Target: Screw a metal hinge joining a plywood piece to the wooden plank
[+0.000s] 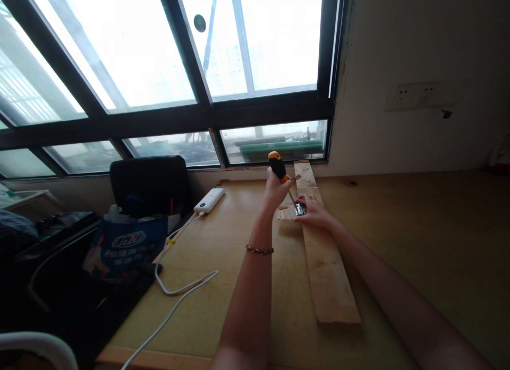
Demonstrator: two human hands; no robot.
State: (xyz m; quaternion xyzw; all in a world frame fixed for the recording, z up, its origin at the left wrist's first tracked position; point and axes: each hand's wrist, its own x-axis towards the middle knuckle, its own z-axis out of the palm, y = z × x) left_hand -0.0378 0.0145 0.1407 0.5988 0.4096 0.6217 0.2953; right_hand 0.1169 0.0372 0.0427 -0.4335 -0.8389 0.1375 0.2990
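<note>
Screwdriver (281, 172), tip over plank (330, 274): likely light, stiff, best by handle (276, 162) | left hand (277, 187): fingers curled round it | right hand (315, 213), on plank: fingers slightly apart, pinching plate (300, 208)

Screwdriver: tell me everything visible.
The screwdriver has a black handle with an orange butt and collar, plus a slim, metal-looking shaft. It tilts, handle up and leaning left, gripped low on the handle by the left hand. Its shaft points down at the shiny metal piece that the right hand holds at the wooden board; tip contact is unclear.
</note>
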